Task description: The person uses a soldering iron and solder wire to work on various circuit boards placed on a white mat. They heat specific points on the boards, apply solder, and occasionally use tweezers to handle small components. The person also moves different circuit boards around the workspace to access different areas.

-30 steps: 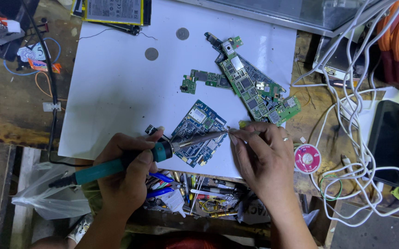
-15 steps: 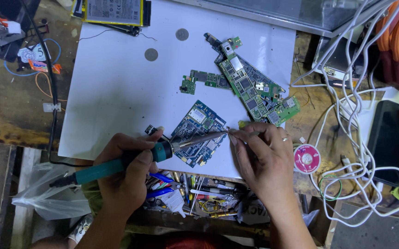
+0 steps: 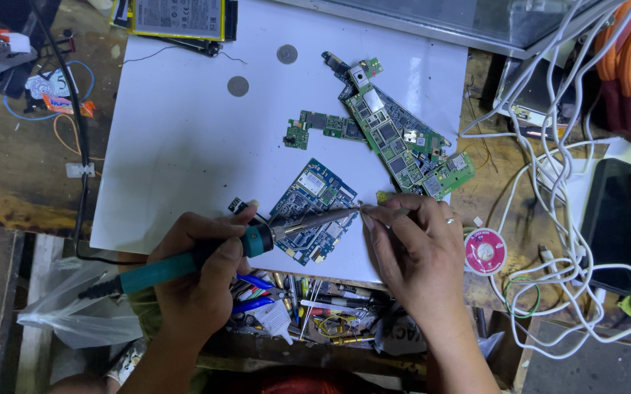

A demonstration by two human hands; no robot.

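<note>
Down at the front edge of the white mat (image 3: 184,146), the left hand (image 3: 198,281) is wrapped around a teal-handled soldering iron (image 3: 206,255), fingers curled tight on the grip, with the metal tip reaching right to the edge of a blue circuit board (image 3: 312,211). That board lies flat on the mat, tilted on a diagonal, between the two hands. The right hand (image 3: 414,255) has thumb and fingertips pinched on something thin right where the iron's tip ends; it's too small to make out. Further up the mat there's a pile of green circuit boards (image 3: 395,138) overlapping each other, plus two coins (image 3: 287,54) well apart from the work. A pink solder reel (image 3: 485,251) sits just right of the right hand, and a tangle of white cables (image 3: 556,182) sprawls past it. Below the mat, a tray of pens and tools (image 3: 308,306) sits between the wrists.
</note>
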